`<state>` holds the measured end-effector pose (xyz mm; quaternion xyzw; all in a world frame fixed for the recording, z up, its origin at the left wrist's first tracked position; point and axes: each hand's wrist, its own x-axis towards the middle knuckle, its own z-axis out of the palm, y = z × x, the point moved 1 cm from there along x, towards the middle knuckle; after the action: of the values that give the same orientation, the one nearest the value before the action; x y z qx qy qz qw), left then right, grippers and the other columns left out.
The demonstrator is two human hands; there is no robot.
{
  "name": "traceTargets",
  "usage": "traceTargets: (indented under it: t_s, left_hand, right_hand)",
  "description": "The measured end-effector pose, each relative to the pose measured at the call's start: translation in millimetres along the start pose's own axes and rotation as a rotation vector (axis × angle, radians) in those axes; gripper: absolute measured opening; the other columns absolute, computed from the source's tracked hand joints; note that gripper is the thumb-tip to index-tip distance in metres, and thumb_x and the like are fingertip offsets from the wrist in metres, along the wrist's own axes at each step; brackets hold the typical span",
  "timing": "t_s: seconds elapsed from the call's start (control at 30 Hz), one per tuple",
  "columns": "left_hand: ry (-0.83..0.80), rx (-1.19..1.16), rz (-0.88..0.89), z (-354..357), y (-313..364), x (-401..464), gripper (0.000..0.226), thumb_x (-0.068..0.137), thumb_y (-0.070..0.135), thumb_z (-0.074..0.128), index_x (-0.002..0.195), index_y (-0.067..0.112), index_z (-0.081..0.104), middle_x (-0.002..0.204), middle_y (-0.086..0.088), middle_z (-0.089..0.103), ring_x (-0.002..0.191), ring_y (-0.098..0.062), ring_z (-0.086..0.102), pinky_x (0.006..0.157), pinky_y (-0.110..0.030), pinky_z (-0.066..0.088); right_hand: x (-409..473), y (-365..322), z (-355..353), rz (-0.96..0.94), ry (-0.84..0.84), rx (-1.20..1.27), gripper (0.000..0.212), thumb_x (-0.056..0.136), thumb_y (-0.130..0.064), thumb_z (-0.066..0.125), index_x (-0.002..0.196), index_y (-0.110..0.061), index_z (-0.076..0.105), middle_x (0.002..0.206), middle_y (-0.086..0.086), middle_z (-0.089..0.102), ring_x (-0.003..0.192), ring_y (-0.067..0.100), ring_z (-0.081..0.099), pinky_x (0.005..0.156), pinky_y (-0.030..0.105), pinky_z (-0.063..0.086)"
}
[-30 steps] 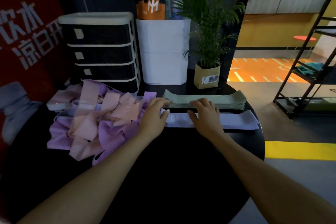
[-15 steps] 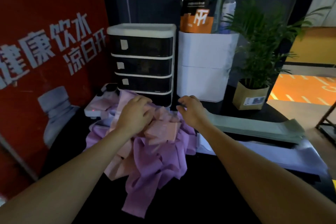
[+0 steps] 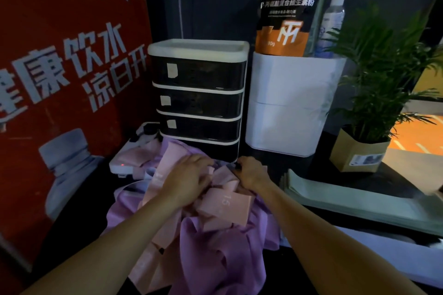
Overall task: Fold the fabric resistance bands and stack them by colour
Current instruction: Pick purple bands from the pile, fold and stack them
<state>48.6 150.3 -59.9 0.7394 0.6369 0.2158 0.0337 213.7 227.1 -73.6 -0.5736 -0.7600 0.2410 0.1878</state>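
Red banner (image 3: pixel 60 74), white characters and a printed bottle, fills the left of the frame. Dark table (image 3: pixel 354 268) spans the bottom. At centre, drawer unit (image 3: pixel 197 100) beside a white bin (image 3: pixel 290 105) holding a powder pouch (image 3: pixel 286 14); plant (image 3: pixel 381 79) at right. Loose pile (image 3: pixel 215 235) of pink and purple bands lies lower centre; folded green stack (image 3: pixel 359 201) at right. Your left hand (image 3: pixel 187 178) rests on the pile, fingers curled; your right hand (image 3: pixel 251 173) digs in. Whether either grips a band, you cannot tell.
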Motion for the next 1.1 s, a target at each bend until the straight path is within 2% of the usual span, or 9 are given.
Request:
traceTargets:
  t_s: [0.2,0.3,0.4,0.47,0.63,0.77,0.87,1.0,1.1]
  left_hand:
    - [-0.022,-0.022,0.003,-3.3,-2.5,-8.2,0.045,0.079,0.044,0.042,0.112,0.023,0.064,0.114,0.001,0.064,0.106,-0.02,0.056,0.093,-0.026,0.036]
    - [0.029,-0.045,-0.024,-8.1,-3.2,-12.3,0.034,0.082,0.029,0.057,0.114,0.02,0.064,0.117,0.0,0.062,0.109,-0.021,0.053,0.093,-0.026,0.036]
    - [0.026,-0.085,-0.028,-17.0,1.5,-14.3,0.044,0.079,0.042,0.048,0.109,0.015,0.066,0.113,-0.003,0.062,0.107,-0.023,0.055,0.091,-0.026,0.037]
    - [0.065,-0.109,-0.01,-24.5,4.9,-14.8,0.052,0.074,0.046,0.04,0.099,0.011,0.069,0.102,-0.006,0.066,0.097,-0.024,0.059,0.085,-0.027,0.04]
    - [0.247,-0.253,-0.03,-56.8,15.1,-23.6,0.03,0.085,0.019,0.059,0.113,0.008,0.062,0.108,-0.003,0.057,0.1,-0.021,0.058,0.078,-0.023,0.039]
    - [0.385,-0.367,-0.063,-86.0,33.3,-30.1,0.025,0.09,0.02,0.06,0.113,0.011,0.06,0.111,0.0,0.055,0.093,-0.007,0.055,0.074,-0.013,0.04]
    - [0.444,-0.495,-0.068,-102.3,48.3,-35.8,0.029,0.087,0.025,0.064,0.112,0.013,0.058,0.111,0.0,0.052,0.091,0.0,0.054,0.071,-0.002,0.039]
    - [0.484,-0.634,-0.062,-110.5,65.6,-48.2,0.043,0.081,0.026,0.071,0.118,0.016,0.051,0.117,-0.001,0.051,0.102,-0.011,0.055,0.079,-0.01,0.041]
    - [0.429,-0.703,0.024,-110.6,78.0,-59.8,0.049,0.078,0.026,0.074,0.12,0.023,0.047,0.113,0.005,0.053,0.1,-0.004,0.055,0.078,-0.011,0.044]
  right_hand:
    - [-2.0,-5.2,1.4,0.033,-0.028,0.017,0.025,0.089,-0.021,0.054,0.098,-0.002,0.067,0.104,0.02,0.067,0.099,0.034,0.062,0.082,0.033,0.049]
    - [-9.6,-13.2,-8.1,-0.029,0.011,0.071,0.02,0.087,-0.019,0.058,0.087,-0.004,0.07,0.094,0.017,0.069,0.089,0.029,0.064,0.077,0.031,0.049]
    - [-20.5,-26.6,-24.7,-0.121,0.107,0.152,0.014,0.083,-0.016,0.064,0.069,-0.017,0.062,0.067,0.003,0.06,0.073,0.02,0.055,0.07,0.028,0.043]
    - [-26.7,-39.3,-39.2,-0.183,0.162,0.193,0.008,0.083,-0.008,0.063,0.078,-0.013,0.066,0.06,-0.006,0.05,0.071,0.017,0.051,0.066,0.025,0.039]
    - [-46.3,-78.5,-78.8,-0.298,0.27,0.234,0.013,0.089,-0.014,0.059,0.098,-0.007,0.066,0.083,0.004,0.062,0.077,0.014,0.052,0.057,0.018,0.031]
    - [-67.7,-98.6,-98.7,-0.391,0.246,0.307,0.012,0.09,-0.013,0.06,0.096,-0.005,0.063,0.077,0.008,0.055,0.071,0.016,0.046,0.055,0.018,0.031]
    - [-83.7,-106.2,-106.5,-0.444,0.237,0.37,0.007,0.089,-0.009,0.059,0.091,-0.002,0.061,0.07,0.007,0.048,0.068,0.017,0.04,0.06,0.024,0.033]
    - [-105.1,-107.3,-112.1,-0.489,0.221,0.33,0.01,0.09,-0.01,0.059,0.093,-0.002,0.062,0.078,0.018,0.058,0.071,0.019,0.046,0.065,0.027,0.035]
    - [-123.4,-104.0,-113.4,-0.525,0.15,0.338,0.013,0.09,-0.009,0.058,0.096,0.002,0.063,0.083,0.021,0.061,0.074,0.02,0.05,0.067,0.028,0.039]
